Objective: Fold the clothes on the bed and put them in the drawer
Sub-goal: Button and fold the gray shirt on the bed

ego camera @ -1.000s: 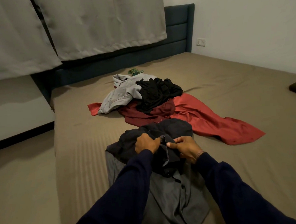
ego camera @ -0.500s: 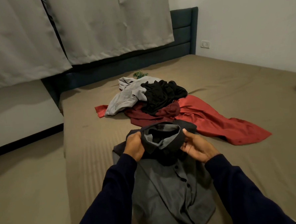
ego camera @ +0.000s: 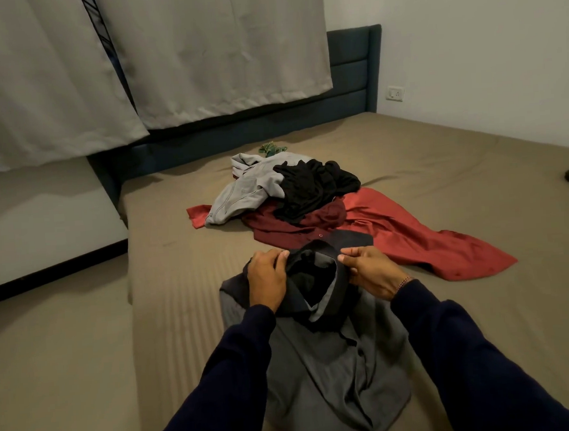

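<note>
Opening wider than a second ago, the collar (ego camera: 316, 273) of the grey shirt (ego camera: 332, 372) is now pinched between left hand (ego camera: 268, 279) and right hand (ego camera: 371, 273), set apart; folding is barely begun, the pile (ego camera: 295, 194) lying beyond both hands.

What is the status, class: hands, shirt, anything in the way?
Left hand and right hand each grip the grey shirt at its collar. Shirt lies on bed, unfolded. Clothes pile beyond, not blocking.
</note>
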`<action>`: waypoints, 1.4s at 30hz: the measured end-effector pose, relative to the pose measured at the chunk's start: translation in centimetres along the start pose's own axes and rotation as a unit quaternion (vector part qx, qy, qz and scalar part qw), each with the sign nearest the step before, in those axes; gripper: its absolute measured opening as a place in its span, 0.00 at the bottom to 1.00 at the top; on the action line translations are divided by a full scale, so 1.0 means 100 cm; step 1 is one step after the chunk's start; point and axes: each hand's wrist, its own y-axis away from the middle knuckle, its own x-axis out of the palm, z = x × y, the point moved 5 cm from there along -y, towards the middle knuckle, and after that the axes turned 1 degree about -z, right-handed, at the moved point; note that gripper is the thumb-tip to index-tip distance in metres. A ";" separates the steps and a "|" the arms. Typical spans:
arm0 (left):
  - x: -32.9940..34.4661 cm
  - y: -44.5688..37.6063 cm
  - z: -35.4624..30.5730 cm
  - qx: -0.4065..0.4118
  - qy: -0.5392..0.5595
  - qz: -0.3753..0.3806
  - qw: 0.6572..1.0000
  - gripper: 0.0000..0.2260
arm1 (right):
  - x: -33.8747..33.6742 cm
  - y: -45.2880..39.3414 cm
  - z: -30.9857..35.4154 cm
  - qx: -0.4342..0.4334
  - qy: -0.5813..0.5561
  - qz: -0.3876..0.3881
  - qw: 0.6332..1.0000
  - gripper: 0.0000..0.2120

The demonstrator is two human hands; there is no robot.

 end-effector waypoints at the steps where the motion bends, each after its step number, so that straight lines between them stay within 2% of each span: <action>1: -0.001 -0.002 0.005 -0.028 0.004 0.007 1.000 0.16 | 0.000 0.001 -0.001 -0.001 0.025 0.001 1.000 0.08; 3: 0.003 -0.001 0.015 -0.152 0.096 0.044 0.983 0.21 | 0.000 0.002 -0.004 -0.001 0.079 0.008 0.997 0.17; 4: 0.007 0.003 0.019 -0.224 0.171 0.061 0.957 0.22 | 0.001 0.003 -0.005 -0.006 0.102 0.013 0.995 0.22; 5: 0.012 0.007 0.021 -0.294 0.255 0.072 0.919 0.21 | 0.002 0.004 -0.005 -0.016 0.124 0.017 0.992 0.25; 6: 0.016 0.010 0.024 -0.367 0.331 0.079 0.866 0.17 | 0.003 0.005 -0.003 -0.028 0.135 0.018 0.990 0.25; 8: 0.018 0.014 0.020 -0.472 0.462 0.090 0.746 0.08 | 0.005 0.010 -0.001 -0.040 0.144 0.029 0.988 0.23; 10: 0.014 0.016 0.012 -0.521 0.540 0.102 0.653 0.12 | 0.003 0.013 -0.003 -0.046 0.161 0.051 0.985 0.24; 11: 0.005 0.018 0.008 -0.532 0.560 0.111 0.625 0.15 | 0.005 0.020 -0.003 -0.045 0.158 0.070 0.984 0.25; 13: 0.000 0.020 0.000 -0.536 0.573 0.160 0.599 0.16 | 0.000 0.023 -0.004 -0.030 0.121 0.087 0.988 0.28; 16: 0.001 0.024 -0.003 -0.508 0.578 0.198 0.607 0.17 | -0.002 0.026 0.003 0.004 0.046 0.082 0.996 0.24; 19: 0.001 0.026 0.000 -0.433 0.573 0.211 0.663 0.17 | 0.000 0.023 0.006 0.009 -0.039 0.081 0.996 0.22; 21: 0.001 0.027 0.009 -0.387 0.510 0.222 0.735 0.13 | -0.002 0.024 0.007 0.002 -0.091 0.090 0.992 0.24; 23: -0.003 0.033 0.015 -0.360 0.387 0.239 0.814 0.07 | -0.007 0.026 0.010 -0.003 -0.133 0.092 0.987 0.25; 25: -0.005 0.039 0.018 -0.348 0.277 0.252 0.859 0.05 | -0.009 0.028 0.012 -0.016 -0.150 0.092 0.984 0.24; 29: 0.003 0.047 0.007 -0.358 0.254 0.255 0.861 0.12 | 0.000 0.032 0.013 -0.034 -0.123 0.093 0.988 0.22; 33: 0.020 0.050 0.008 -0.378 0.232 0.248 0.861 0.15 | 0.007 0.036 0.014 -0.048 -0.120 0.094 0.987 0.23; 36: 0.028 0.054 0.012 -0.426 0.279 0.234 0.828 0.10 | 0.007 0.036 0.012 -0.049 -0.132 0.093 0.986 0.23; 38: 0.031 0.056 0.011 -0.450 0.314 0.236 0.802 0.13 | 0.006 0.036 0.011 -0.047 -0.140 0.091 0.985 0.23; 42: 0.033 0.062 0.005 -0.488 0.360 0.240 0.758 0.10 | 0.002 0.038 0.011 -0.056 -0.127 0.079 0.987 0.23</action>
